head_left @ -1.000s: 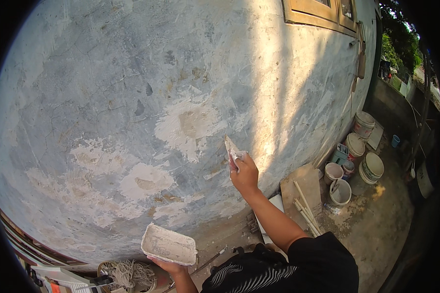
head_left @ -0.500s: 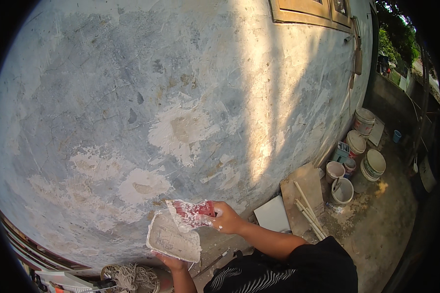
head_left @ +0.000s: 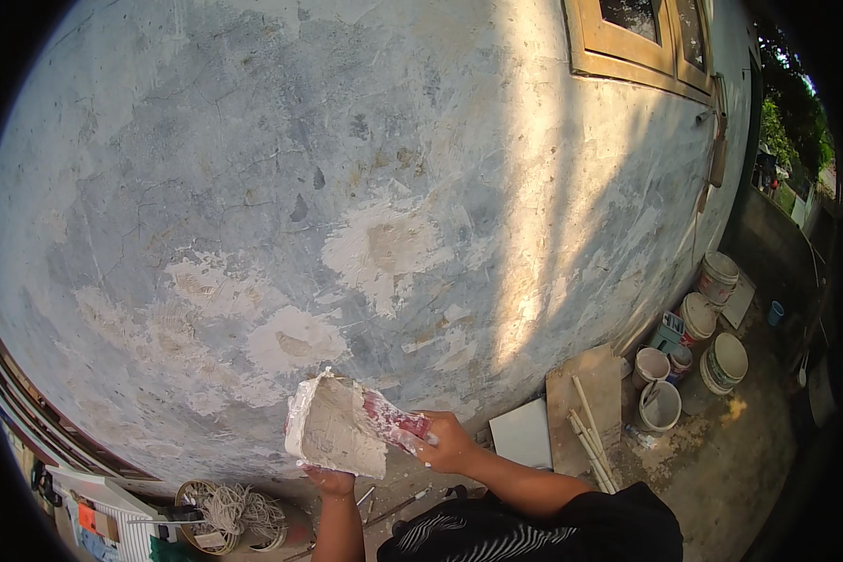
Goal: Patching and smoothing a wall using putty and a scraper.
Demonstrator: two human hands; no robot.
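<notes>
Right grip (head_left: 448,444): closed round the red handle of a putty-smeared scraper (head_left: 393,418), white flecks on the fingers
Left grip (head_left: 329,479): clamped on the lower end of a shallow tray (head_left: 298,426), part of the fingers hidden beneath it
Scraper: runs leftward from the right grip, its head overlapping the tray's right side; cannot tell whether the two touch
Tray: just above the left grip and left of the right one, tilted, pale putty coating its inside and crusting its rim
Shirt (head_left: 571,539): black with wavy white lines, below the right grip
Wall patches: a pale patch (head_left: 295,339) near the tray, above the left grip; a bigger one (head_left: 384,245) higher up, on a blue-grey wall (head_left: 225,112)
Cord (head_left: 239,506): a tangled heap in a round container, below and left of the left grip
White panel (head_left: 523,434): right of the right grip, beside a brown board (head_left: 571,379) with pale rods (head_left: 591,440) over it
Buckets (head_left: 660,406): clustered well to the right of the right grip
Window (head_left: 628,37): wooden-framed, far above and right of both grips
</notes>
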